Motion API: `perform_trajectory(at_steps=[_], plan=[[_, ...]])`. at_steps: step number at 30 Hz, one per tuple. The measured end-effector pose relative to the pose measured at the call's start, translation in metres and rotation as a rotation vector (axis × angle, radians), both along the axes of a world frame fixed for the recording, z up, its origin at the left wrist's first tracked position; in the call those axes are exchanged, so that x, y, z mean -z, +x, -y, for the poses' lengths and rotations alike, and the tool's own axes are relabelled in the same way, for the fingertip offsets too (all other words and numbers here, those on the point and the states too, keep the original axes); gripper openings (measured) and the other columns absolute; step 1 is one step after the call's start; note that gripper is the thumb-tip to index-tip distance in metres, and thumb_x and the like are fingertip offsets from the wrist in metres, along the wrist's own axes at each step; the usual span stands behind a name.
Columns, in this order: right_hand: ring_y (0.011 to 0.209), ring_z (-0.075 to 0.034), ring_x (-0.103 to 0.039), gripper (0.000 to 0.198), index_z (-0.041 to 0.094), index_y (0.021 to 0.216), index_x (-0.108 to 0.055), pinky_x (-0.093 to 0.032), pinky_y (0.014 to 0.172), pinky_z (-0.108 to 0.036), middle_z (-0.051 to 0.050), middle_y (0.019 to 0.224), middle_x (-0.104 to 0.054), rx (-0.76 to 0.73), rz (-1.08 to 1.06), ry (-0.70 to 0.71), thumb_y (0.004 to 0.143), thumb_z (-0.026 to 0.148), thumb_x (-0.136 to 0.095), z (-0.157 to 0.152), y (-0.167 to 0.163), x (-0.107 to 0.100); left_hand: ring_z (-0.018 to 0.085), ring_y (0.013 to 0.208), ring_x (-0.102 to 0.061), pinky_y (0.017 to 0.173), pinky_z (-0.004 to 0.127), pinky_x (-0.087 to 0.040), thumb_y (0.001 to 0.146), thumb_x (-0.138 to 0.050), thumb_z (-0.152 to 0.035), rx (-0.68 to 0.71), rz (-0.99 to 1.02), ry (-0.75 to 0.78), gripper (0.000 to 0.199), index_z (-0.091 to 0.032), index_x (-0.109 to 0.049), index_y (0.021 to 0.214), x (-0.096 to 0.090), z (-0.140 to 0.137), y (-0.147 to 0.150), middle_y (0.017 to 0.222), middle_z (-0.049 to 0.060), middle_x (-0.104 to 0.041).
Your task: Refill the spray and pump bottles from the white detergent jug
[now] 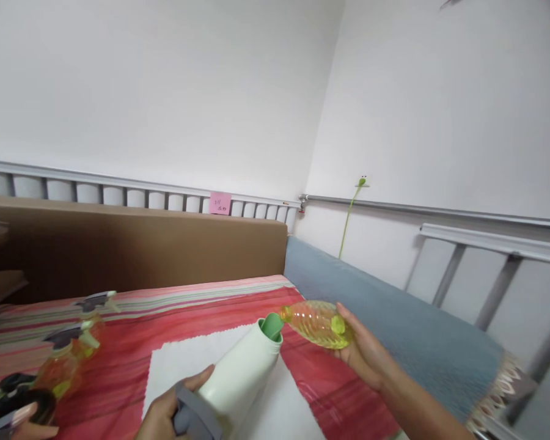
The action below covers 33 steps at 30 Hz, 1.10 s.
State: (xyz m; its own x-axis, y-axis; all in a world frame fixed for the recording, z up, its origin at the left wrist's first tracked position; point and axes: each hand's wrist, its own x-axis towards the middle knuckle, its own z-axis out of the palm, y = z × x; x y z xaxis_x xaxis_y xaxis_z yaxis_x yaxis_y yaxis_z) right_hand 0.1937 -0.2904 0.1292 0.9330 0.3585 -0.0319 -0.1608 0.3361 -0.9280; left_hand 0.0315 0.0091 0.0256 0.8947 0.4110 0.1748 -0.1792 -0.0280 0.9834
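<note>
My left hand (167, 410) is closed on a pale green jug (242, 373) with a grey handle, tilted up to the right. A green funnel-like piece (272, 326) sits in its open mouth. My right hand (360, 348) grips a clear yellow ribbed bottle (316, 321), held nearly level. The yellow bottle's neck points left and is right beside the green piece; whether they touch I cannot tell. Under the jug a white cloth (174, 362) lies on the red striped cover (201, 315).
Several clear spray bottles (59, 366) with dark and pale heads stand at the left. Close by are a black object (41, 400) and fingers of another hand (27, 421). Behind run a brown board (142, 247), a blue panel (376, 305), radiators (458, 275) and a green cord (347, 223).
</note>
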Motion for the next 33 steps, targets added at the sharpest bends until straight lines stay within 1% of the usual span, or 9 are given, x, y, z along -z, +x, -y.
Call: perform_trajectory(at_steps=[3,5,7,9,13,19,26,30,33], plan=[[0.083,-0.02,-0.07,0.033,0.015,0.11,-0.061,-0.053,0.059,-0.024,-0.009,0.094,-0.075,-0.005,0.032,-0.094,0.087,0.039,-0.059,0.003,0.004,-0.003,0.022,0.078,-0.071,0.069,0.024,-0.055,0.045,-0.064,-0.002,0.079,-0.012,0.104,0.063,-0.022,-0.073,0.104,-0.002,0.0,0.004,0.096,0.004,-0.076],[0.081,-0.02,-0.071,0.032,0.017,0.107,-0.061,-0.053,0.057,-0.023,-0.008,0.093,-0.076,0.008,0.038,-0.142,0.087,0.041,-0.057,0.005,0.008,-0.006,0.02,0.075,-0.07,0.069,0.022,-0.054,0.049,-0.062,-0.004,0.108,-0.022,0.165,0.062,-0.019,-0.071,0.109,-0.002,0.001,0.005,0.093,0.004,-0.076],[0.08,-0.019,-0.071,0.03,0.019,0.105,-0.062,-0.053,0.055,-0.023,-0.007,0.092,-0.076,0.005,0.042,-0.168,0.088,0.043,-0.056,0.007,0.013,-0.01,0.017,0.068,-0.069,0.066,0.021,-0.054,0.052,-0.061,-0.006,0.093,-0.026,0.196,0.062,-0.016,-0.068,0.113,-0.001,0.003,0.005,0.087,0.004,-0.077],[0.077,-0.019,-0.071,0.029,0.02,0.103,-0.061,-0.053,0.056,-0.024,-0.006,0.09,-0.076,0.001,0.053,-0.196,0.086,0.044,-0.057,0.009,0.019,-0.013,0.017,0.068,-0.068,0.063,0.02,-0.053,0.052,-0.058,-0.007,0.051,-0.017,0.206,0.062,-0.014,-0.068,0.113,0.0,0.007,0.005,0.084,0.004,-0.077],[0.073,-0.018,-0.071,0.027,0.021,0.099,-0.061,-0.053,0.056,-0.024,-0.004,0.087,-0.076,0.004,0.109,-0.247,0.083,0.044,-0.061,0.01,0.028,-0.019,0.019,0.076,-0.069,0.065,0.019,-0.053,0.051,-0.057,-0.007,-0.009,0.019,0.211,0.06,-0.015,-0.07,0.11,0.002,0.01,0.004,0.093,0.005,-0.076],[0.08,-0.019,-0.07,0.027,0.023,0.098,-0.062,-0.054,0.061,-0.025,-0.003,0.093,-0.074,0.034,0.195,-0.35,0.082,0.045,-0.061,0.004,0.022,-0.039,0.02,0.081,-0.071,0.072,0.022,-0.055,0.052,-0.06,-0.004,0.103,-0.028,0.24,0.063,-0.016,-0.067,0.114,-0.001,-0.001,0.004,0.1,0.006,-0.075],[0.075,-0.017,-0.067,0.031,0.024,0.097,-0.061,-0.052,0.061,-0.025,-0.003,0.095,-0.071,0.038,0.288,-0.516,0.081,0.051,-0.06,0.0,0.02,-0.059,0.022,0.088,-0.071,0.075,0.023,-0.055,0.055,-0.062,-0.006,0.111,-0.023,0.256,0.062,-0.015,-0.066,0.116,-0.001,-0.001,0.003,0.11,0.008,-0.072],[0.076,-0.017,-0.065,0.036,0.024,0.1,-0.059,-0.051,0.064,-0.026,-0.002,0.09,-0.069,0.022,0.334,-0.618,0.08,0.054,-0.059,0.001,0.022,-0.067,0.021,0.086,-0.071,0.075,0.022,-0.055,0.055,-0.061,-0.005,0.098,-0.013,0.255,0.063,-0.015,-0.065,0.117,0.001,0.001,0.004,0.109,0.007,-0.072],[0.073,-0.016,-0.063,0.04,0.023,0.103,-0.057,-0.05,0.063,-0.026,-0.004,0.093,-0.068,0.019,0.366,-0.695,0.08,0.056,-0.057,-0.001,0.022,-0.075,0.02,0.085,-0.071,0.073,0.021,-0.055,0.054,-0.059,-0.005,0.101,-0.015,0.255,0.064,-0.015,-0.065,0.118,0.003,0.0,0.005,0.107,0.006,-0.073]])
